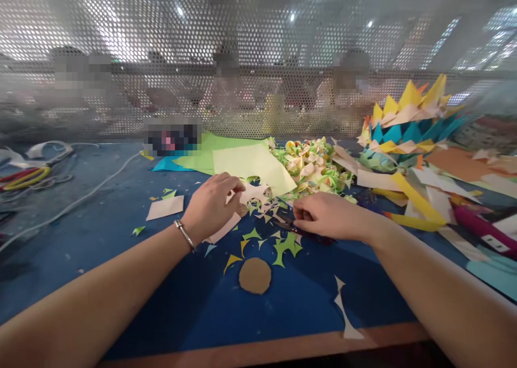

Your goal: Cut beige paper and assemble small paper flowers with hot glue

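Note:
My left hand, a bracelet on its wrist, has its fingers curled in a pinch at the edge of a pale pink paper scrap with rounded cut-outs. My right hand is closed around a dark pair of scissors, whose handles are partly hidden by the fingers. Small paper offcuts lie between and below both hands, among them a jagged green offcut. Nearer to me, a round brown cardboard disc lies flat on the blue table.
Behind the hands are a pale yellow sheet, green paper and a heap of folded paper pieces. A spiky layered paper piece stands at right, near a magenta tool. A cable crosses the left side. Perforated metal rises behind.

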A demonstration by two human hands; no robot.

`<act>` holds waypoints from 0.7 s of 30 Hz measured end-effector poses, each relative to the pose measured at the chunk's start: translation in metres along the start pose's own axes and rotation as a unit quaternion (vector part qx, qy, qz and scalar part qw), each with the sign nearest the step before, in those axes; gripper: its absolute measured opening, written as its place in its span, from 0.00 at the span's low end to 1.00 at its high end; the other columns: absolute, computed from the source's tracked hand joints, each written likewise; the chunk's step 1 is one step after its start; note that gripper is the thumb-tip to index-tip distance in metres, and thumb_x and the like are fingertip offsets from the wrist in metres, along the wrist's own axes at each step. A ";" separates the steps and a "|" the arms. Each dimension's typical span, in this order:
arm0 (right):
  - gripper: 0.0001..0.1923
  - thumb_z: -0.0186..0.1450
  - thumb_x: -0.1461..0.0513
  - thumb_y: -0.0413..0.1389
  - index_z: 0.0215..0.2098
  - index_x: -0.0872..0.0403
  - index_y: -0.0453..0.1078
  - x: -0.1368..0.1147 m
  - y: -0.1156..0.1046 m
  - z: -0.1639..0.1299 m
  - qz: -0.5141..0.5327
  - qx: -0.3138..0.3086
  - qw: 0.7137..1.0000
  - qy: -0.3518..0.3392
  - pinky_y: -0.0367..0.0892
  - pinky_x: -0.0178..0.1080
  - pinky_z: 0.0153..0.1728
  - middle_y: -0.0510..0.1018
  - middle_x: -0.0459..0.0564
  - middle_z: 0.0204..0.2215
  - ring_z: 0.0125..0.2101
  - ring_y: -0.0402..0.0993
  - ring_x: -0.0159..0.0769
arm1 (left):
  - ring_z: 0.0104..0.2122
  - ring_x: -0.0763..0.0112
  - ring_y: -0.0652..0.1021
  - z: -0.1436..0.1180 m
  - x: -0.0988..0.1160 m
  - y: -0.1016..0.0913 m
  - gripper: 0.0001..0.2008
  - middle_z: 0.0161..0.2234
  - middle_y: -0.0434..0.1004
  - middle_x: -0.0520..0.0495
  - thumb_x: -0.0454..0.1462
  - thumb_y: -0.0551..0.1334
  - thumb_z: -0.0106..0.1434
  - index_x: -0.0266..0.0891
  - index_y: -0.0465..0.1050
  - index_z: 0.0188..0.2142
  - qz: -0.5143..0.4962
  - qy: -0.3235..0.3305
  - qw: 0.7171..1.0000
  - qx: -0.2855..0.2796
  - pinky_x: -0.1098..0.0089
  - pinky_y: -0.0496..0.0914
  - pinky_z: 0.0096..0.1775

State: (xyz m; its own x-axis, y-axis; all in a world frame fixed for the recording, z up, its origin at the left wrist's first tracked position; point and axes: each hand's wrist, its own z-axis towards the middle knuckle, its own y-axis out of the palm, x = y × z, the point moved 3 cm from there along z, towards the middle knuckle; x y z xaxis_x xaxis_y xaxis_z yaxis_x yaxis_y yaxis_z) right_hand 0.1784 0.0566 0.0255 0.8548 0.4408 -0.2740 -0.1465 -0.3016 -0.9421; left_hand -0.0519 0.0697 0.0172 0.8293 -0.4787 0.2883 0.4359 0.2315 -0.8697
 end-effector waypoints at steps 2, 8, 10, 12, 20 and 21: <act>0.04 0.59 0.63 0.55 0.26 0.54 0.67 0.000 0.000 0.001 0.006 0.001 1.000 0.002 0.54 0.35 0.23 0.75 0.47 0.22 0.21 0.67 0.30 | 0.38 0.62 0.75 0.003 -0.015 -0.002 0.09 0.37 0.76 0.44 0.34 0.54 0.64 0.40 0.73 0.37 0.018 -0.031 0.999 0.007 0.62 0.68 0.41; 0.03 0.57 0.66 0.53 0.25 0.54 0.66 0.002 0.003 0.002 0.030 0.010 0.999 -0.014 0.55 0.35 0.23 0.75 0.46 0.22 0.21 0.66 0.29 | 0.35 0.63 0.75 0.006 -0.030 -0.001 0.08 0.36 0.76 0.45 0.34 0.55 0.63 0.40 0.73 0.36 0.020 -0.075 0.997 -0.008 0.64 0.69 0.38; 0.04 0.57 0.66 0.53 0.25 0.53 0.65 0.004 0.001 0.002 0.047 0.037 0.997 -0.039 0.56 0.35 0.24 0.74 0.45 0.22 0.22 0.66 0.29 | 0.34 0.64 0.75 0.005 -0.025 0.000 0.09 0.35 0.76 0.45 0.34 0.55 0.62 0.40 0.73 0.37 0.019 -0.079 0.997 -0.019 0.65 0.69 0.38; 0.03 0.59 0.65 0.53 0.26 0.53 0.65 0.009 -0.002 0.002 0.067 0.080 0.993 -0.051 0.58 0.35 0.25 0.73 0.45 0.22 0.22 0.67 0.29 | 0.34 0.64 0.75 0.004 -0.018 0.000 0.09 0.35 0.76 0.45 0.35 0.55 0.62 0.40 0.73 0.37 0.021 -0.072 0.996 -0.037 0.65 0.68 0.36; 0.03 0.61 0.62 0.55 0.30 0.53 0.68 0.033 -0.019 0.004 -0.005 0.268 0.962 0.047 0.59 0.38 0.27 0.76 0.50 0.31 0.26 0.68 0.34 | 0.31 0.67 0.74 0.001 -0.005 0.000 0.09 0.34 0.77 0.46 0.35 0.55 0.60 0.40 0.75 0.35 0.031 -0.052 0.996 -0.072 0.68 0.66 0.32; 0.03 0.61 0.62 0.55 0.30 0.53 0.69 0.032 -0.019 0.004 -0.013 0.273 0.961 0.047 0.58 0.38 0.27 0.76 0.50 0.31 0.26 0.68 0.34 | 0.31 0.68 0.74 0.001 -0.004 0.000 0.09 0.33 0.77 0.46 0.35 0.55 0.60 0.40 0.75 0.35 0.032 -0.048 0.996 -0.070 0.68 0.66 0.32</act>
State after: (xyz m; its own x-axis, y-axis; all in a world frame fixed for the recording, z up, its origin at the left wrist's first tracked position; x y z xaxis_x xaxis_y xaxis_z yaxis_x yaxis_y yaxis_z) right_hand 0.2069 0.0800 0.0339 0.8997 0.3552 -0.2538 -0.3412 0.2092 -0.9164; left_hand -0.0547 0.0725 0.0166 0.8866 -0.3814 0.2617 0.3338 0.1357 -0.9328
